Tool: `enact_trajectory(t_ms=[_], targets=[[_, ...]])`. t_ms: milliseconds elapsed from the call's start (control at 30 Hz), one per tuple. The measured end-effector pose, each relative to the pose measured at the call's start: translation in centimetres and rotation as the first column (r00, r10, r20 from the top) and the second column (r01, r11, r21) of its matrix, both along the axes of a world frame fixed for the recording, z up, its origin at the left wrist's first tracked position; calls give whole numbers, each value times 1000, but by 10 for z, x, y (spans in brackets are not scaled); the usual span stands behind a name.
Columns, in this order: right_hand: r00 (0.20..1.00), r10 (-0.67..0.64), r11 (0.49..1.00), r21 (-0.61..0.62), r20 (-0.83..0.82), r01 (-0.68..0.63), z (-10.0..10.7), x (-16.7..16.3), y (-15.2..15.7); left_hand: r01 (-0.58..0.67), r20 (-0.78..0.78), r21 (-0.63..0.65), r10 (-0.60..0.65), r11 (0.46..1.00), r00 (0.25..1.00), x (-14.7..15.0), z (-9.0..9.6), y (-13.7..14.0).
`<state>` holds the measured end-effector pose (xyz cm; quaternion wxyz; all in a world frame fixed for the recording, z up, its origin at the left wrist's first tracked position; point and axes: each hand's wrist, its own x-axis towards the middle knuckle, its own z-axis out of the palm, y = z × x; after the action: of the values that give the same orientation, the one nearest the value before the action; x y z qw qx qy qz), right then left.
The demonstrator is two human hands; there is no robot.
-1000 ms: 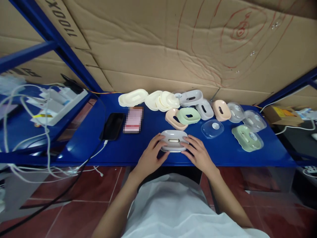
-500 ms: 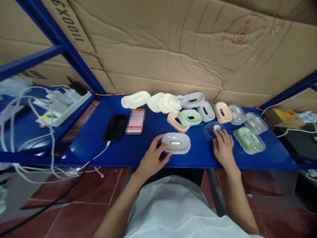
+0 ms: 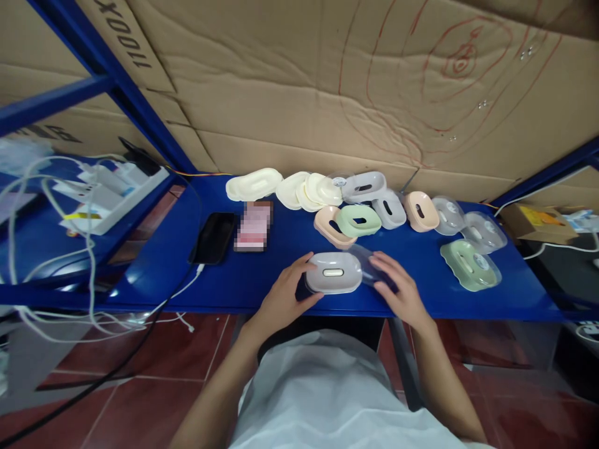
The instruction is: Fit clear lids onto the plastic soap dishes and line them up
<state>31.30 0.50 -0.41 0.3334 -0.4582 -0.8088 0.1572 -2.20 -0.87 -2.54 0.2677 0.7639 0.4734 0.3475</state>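
Observation:
A pale grey soap dish (image 3: 345, 262) with a slot in its middle lies at the table's front, a cream piece showing through the slot. My left hand (image 3: 286, 288) grips its left end between thumb and fingers. Close by on the right, my right hand (image 3: 400, 290) is closed round a clear plastic lid (image 3: 367, 265), smeared by motion. That lid is beside the dish's right end; whether they touch, I cannot tell. Just behind are a green soap dish (image 3: 374, 223) and a peach soap dish (image 3: 330, 236), overlapping.
Cream trays (image 3: 262, 184) and more grey dishes (image 3: 390, 212) line the back. On the right, a green dish with a clear lid (image 3: 470, 265) sits near other clear lids (image 3: 480, 232). Left stand a black phone (image 3: 214, 237), a lit phone (image 3: 254, 227) and a cabled power strip (image 3: 116, 206).
My right hand has picked up the clear lid from the table and brought it left and nearer, beside the grey dish. My left hand stays on the dish.

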Motion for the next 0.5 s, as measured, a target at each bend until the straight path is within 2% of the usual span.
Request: enact_trajectory(t_ms=[100, 167, 333, 500], targets=[[969, 207, 978, 6, 133, -209, 8, -35, -2, 10, 41, -35, -8, 999, 999, -2, -1, 1], [939, 267, 959, 33, 217, -281, 12, -51, 2, 11, 47, -61, -8, 998, 999, -2, 0, 2], [883, 288, 930, 113, 369, -350, 10, -58, 15, 18, 66, -73, -14, 997, 998, -4, 1, 4], [866, 262, 915, 176, 426, -363, -1, -53, 13, 48, 84, -70, -42, 996, 996, -4, 0, 5]])
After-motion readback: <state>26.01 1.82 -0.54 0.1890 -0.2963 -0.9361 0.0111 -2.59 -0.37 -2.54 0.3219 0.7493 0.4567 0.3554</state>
